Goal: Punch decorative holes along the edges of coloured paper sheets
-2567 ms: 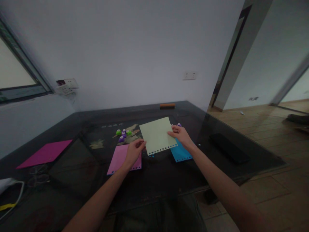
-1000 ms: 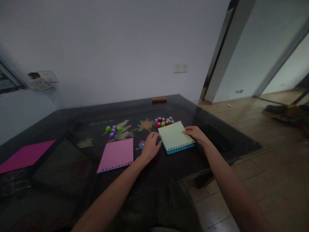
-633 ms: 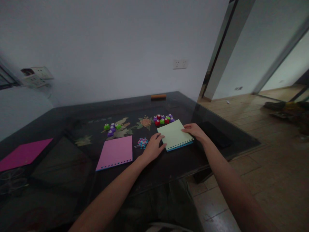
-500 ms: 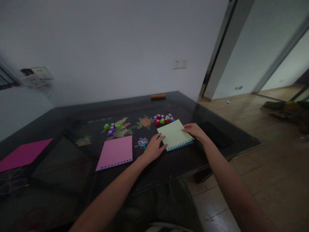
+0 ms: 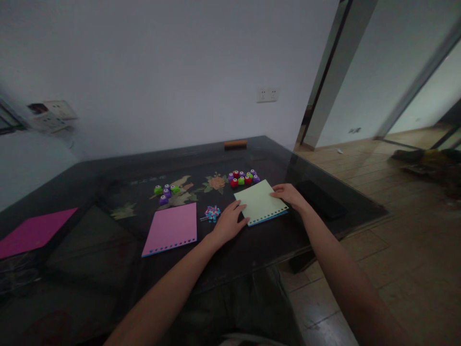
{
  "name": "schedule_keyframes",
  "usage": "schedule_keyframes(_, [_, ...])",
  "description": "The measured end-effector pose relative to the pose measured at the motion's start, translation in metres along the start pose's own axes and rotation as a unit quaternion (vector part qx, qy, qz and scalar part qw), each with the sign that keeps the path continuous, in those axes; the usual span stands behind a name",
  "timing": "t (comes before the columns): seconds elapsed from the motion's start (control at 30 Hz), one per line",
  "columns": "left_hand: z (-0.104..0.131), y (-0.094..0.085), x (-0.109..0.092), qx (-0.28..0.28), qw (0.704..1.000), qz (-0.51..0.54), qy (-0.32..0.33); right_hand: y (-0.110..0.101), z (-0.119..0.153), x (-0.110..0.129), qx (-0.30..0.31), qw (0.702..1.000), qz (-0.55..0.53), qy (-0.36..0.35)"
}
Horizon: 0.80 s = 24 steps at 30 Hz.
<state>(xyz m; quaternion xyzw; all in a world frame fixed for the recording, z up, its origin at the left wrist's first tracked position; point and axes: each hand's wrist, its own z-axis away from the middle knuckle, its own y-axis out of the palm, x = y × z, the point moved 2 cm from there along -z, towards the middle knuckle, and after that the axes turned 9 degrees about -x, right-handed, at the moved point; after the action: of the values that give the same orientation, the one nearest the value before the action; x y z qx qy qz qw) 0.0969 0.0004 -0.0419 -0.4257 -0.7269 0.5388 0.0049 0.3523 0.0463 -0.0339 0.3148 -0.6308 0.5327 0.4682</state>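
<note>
A pale green sheet of loose-leaf paper (image 5: 261, 199) with a punched edge toward me lies tilted on the dark table, a blue sheet (image 5: 268, 218) showing beneath that edge. At its left side rests my left hand (image 5: 229, 223), thumb apart from the fingers and fingertips touching the paper. My right hand (image 5: 288, 194) is closed on the right edge, thumb and fingers near each other. Left of my left hand are a small heap of pink, white and blue bits (image 5: 212, 213) and a pink punched sheet (image 5: 173, 228) with blue along its near edge.
Several red, green and purple eye-topped toys (image 5: 243, 179) stand behind the paper; a smaller group (image 5: 166, 192) is farther left. A magenta sheet (image 5: 36, 233) lies at far left. A dark flat object (image 5: 320, 199) is by my right arm. An orange-brown bar (image 5: 235, 144) lies near the wall.
The view has shifted very slightly. Both hands stay at the pale green paper in nearly the same pose.
</note>
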Motion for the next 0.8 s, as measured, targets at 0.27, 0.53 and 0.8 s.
schedule_keyframes(0.27, [0.0007,0.0028,0.0036,-0.001,1.000,-0.006,0.004,-0.0047,0.0012,0.0030,-0.051,0.999,-0.008,-0.018])
schedule_keyframes(0.53, [0.0006,0.0011,0.0022,-0.009,1.000,0.013,0.003,-0.0047,-0.0024,-0.0015,-0.077,0.992,0.075,-0.059])
schedule_keyframes(0.8, [0.0005,0.0014,0.0015,-0.007,1.000,0.015,-0.003,-0.0021,-0.0004,0.0028,-0.071,0.992,0.087,-0.062])
